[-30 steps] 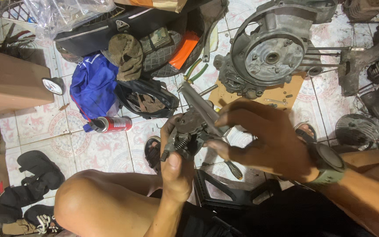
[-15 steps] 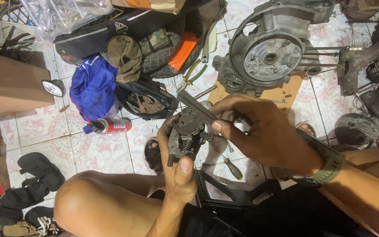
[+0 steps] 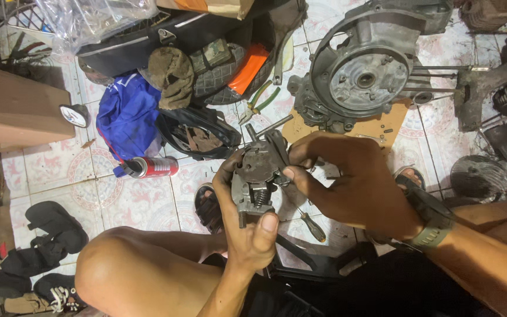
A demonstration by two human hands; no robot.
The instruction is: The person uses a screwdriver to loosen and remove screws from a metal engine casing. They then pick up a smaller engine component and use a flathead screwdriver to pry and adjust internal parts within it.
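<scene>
Head view, looking down. At the centre of the frame we see a small metal carburettor-like assembly (image 3: pixel 257 179), dull grey and grimy, with a rounded upper body, a coiled spring exposed low on its front and a short stem projecting below. The left hand (image 3: pixel 247 226) rises from the lower centre and is closed around the lower body of the part, thumb up the front beside the spring and fingers wrapped behind. The right hand (image 3: pixel 353 182), entering from the lower right with a wristwatch (image 3: pixel 429 220) on its wrist, is curled over the upper right side of the part, its fingertips pinched on a dark piece there; what exactly they pinch we cannot tell. We judge the part to be rigid cast metal, fairly heavy for its bulk and probably oily, hence slippery; the solid body is the safe place to grip, while the spring and thin projecting pieces are better left free of load. Around it on the patterned tile floor (image 3: pixel 48 176): a large engine crankcase (image 3: pixel 362 73) resting on cardboard at upper right; green-handled pliers (image 3: pixel 259 100) at upper centre; a red spray can (image 3: pixel 151 167) and a blue cloth (image 3: pixel 127 114) at left; a screwdriver (image 3: pixel 312 226) just below the hands; dark sandals (image 3: pixel 54 226) at lower left.
</scene>
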